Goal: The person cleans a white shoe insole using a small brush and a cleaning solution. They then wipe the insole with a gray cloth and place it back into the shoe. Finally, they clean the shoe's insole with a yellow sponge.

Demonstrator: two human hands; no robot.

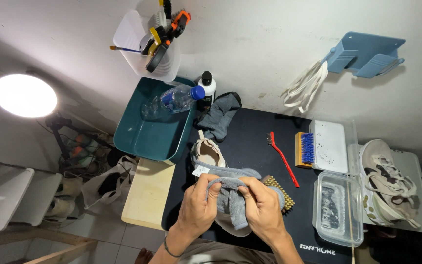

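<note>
My left hand (197, 208) and my right hand (263, 209) both grip a grey cloth (230, 198), pulled between the fingers over a beige shoe (208, 152) that lies on the black mat (250, 142). The cloth drapes across the shoe's middle and hangs down between my hands. Only the shoe's open collar and its toe edge show. A brass-bristled brush (280, 191) lies just right of my right hand.
A red-handled brush (283, 159), a wooden brush with blue bristles (305, 149) and clear plastic boxes (338, 208) lie right. A second shoe (386, 183) rests on a tray. A teal basin (152, 132) with a water bottle (172, 101), a dark cloth (219, 116) and a black-capped bottle (207, 87) stand behind.
</note>
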